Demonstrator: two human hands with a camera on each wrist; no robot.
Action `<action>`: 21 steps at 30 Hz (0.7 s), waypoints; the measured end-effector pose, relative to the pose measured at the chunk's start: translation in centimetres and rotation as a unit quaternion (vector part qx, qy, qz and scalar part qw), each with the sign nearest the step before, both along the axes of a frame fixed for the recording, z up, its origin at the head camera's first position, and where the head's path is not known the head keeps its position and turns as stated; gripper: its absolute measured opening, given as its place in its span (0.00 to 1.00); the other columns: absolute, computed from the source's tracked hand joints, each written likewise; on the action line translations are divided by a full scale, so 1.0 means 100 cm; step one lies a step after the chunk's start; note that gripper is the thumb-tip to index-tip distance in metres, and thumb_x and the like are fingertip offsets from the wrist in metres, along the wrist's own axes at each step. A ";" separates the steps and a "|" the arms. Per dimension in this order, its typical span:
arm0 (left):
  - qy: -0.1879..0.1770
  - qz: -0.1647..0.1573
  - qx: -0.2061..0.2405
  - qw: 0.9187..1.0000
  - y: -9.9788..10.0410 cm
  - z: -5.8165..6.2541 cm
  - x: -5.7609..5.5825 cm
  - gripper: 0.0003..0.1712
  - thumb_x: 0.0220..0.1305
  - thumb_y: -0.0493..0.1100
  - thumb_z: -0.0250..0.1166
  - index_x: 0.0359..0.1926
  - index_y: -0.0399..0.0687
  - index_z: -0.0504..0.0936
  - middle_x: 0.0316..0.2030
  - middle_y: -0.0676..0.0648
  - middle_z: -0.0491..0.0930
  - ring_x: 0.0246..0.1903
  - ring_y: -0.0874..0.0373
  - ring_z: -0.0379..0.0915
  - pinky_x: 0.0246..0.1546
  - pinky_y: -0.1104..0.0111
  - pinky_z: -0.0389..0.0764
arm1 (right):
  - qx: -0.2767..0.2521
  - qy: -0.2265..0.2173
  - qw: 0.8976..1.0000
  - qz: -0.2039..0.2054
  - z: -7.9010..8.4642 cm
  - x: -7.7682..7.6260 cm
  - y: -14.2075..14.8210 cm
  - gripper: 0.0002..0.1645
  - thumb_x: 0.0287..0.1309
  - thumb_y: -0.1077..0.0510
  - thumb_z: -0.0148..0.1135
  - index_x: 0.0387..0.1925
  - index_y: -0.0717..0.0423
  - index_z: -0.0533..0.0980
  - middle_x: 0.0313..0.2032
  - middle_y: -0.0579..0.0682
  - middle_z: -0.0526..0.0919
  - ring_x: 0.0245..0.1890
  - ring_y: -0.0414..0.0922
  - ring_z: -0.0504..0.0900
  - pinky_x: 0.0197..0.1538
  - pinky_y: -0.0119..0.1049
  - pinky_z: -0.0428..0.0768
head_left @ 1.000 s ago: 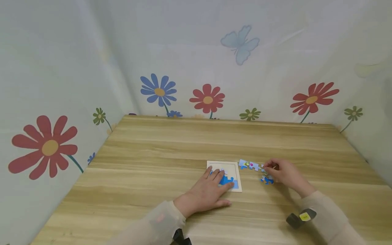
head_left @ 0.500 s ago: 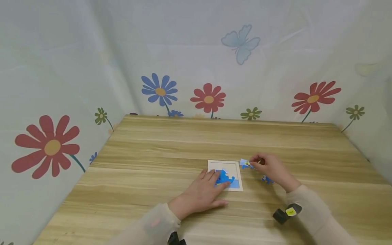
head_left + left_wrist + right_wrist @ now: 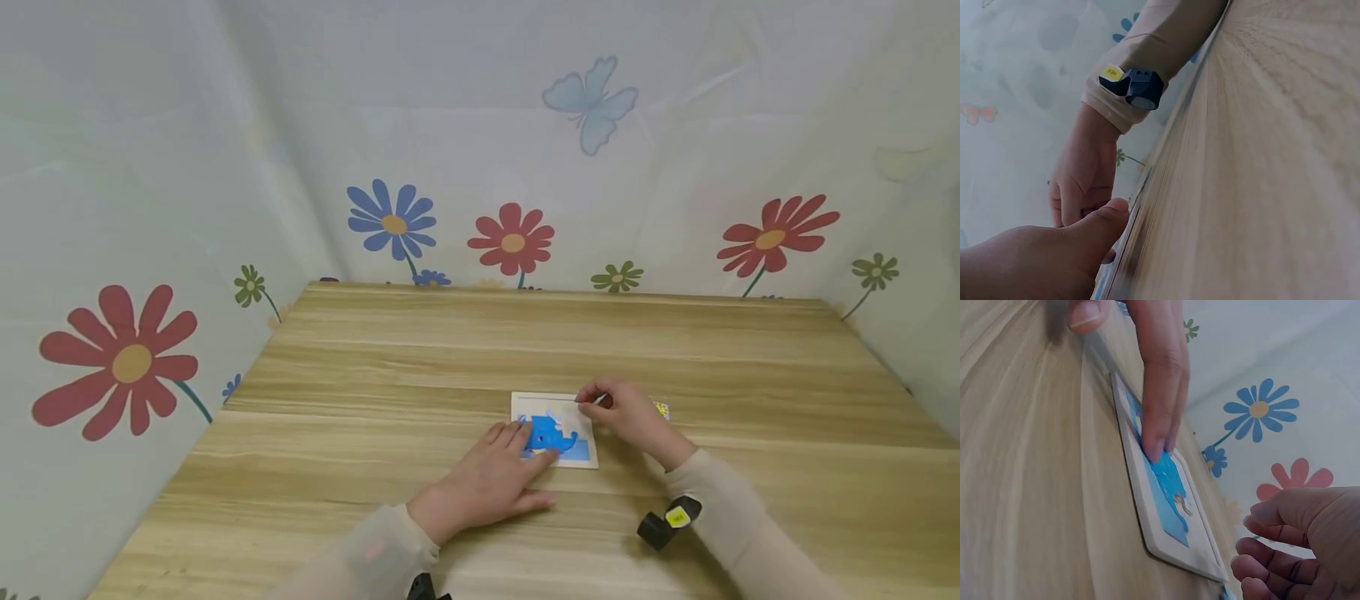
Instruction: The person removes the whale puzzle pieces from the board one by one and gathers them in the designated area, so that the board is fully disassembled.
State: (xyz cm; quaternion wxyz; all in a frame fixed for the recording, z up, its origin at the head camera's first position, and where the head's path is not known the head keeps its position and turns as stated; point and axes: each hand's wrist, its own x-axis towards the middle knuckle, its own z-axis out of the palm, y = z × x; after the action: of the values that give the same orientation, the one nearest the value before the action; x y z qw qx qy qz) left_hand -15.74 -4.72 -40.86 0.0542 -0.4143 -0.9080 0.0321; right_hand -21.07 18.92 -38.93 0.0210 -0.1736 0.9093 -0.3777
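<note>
A square jigsaw board [image 3: 597, 450] with a pale wooden rim lies on the table, partly filled with a blue elephant picture [image 3: 551, 435]. The fingers of my left hand [image 3: 487, 475] rest straight across the board's left part and press on the picture. My right hand [image 3: 626, 417] is over the board's far right corner with thumb and fingers curled together. In the right wrist view no piece shows between the fingertips of that right hand [image 3: 1297, 544]; whether it pinches one is hidden. Behind the right hand a yellow-patterned puzzle piece [image 3: 662, 410] peeks out.
The wooden table [image 3: 420, 350] extends on all sides of the board. A patterned fabric wall [image 3: 450, 125] stands behind it. Beside the board's corner, a bit of blue puzzle piece [image 3: 1227, 592] shows in the right wrist view. Other loose pieces are covered by the right hand.
My right hand has moved left from the loose pieces to the board's corner. The yellow-patterned piece has come into sight behind it. My left hand has shifted slightly, uncovering more of the elephant.
</note>
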 end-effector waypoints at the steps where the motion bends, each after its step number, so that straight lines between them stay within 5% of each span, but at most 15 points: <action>1: 0.002 -0.001 0.001 1.000 0.000 -0.001 0.000 0.36 0.66 0.72 0.44 0.67 0.62 0.69 0.65 0.35 0.68 0.66 0.42 0.64 0.67 0.54 0.66 | 0.002 -0.001 1.000 0.001 -0.001 0.000 -0.002 0.07 0.60 0.62 0.60 0.38 0.62 0.80 0.36 0.55 0.84 0.31 0.41 0.76 0.33 0.29 0.74; 9: 0.017 -0.007 0.004 1.000 0.001 -0.003 -0.002 0.35 0.66 0.72 0.44 0.67 0.63 0.69 0.65 0.36 0.68 0.66 0.43 0.64 0.66 0.54 0.67 | 0.003 0.004 1.000 0.024 -0.009 0.000 -0.020 0.07 0.59 0.62 0.62 0.39 0.61 0.80 0.34 0.52 0.84 0.33 0.41 0.78 0.39 0.31 0.76; 21: 0.025 -0.009 0.020 0.999 -0.002 -0.008 -0.001 0.34 0.65 0.71 0.47 0.65 0.63 0.71 0.64 0.37 0.69 0.65 0.44 0.66 0.64 0.54 0.69 | 0.044 0.024 0.999 0.002 -0.021 0.002 -0.033 0.09 0.57 0.60 0.63 0.40 0.58 0.81 0.33 0.50 0.78 0.31 0.39 0.73 0.35 0.30 0.73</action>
State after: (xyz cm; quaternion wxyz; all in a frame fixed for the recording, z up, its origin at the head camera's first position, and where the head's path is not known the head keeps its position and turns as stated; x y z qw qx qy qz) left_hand -15.88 -4.92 -41.71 0.0857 -0.4205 -0.9029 0.0241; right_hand -20.87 15.63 -41.00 0.0078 -0.1832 0.9249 -0.3331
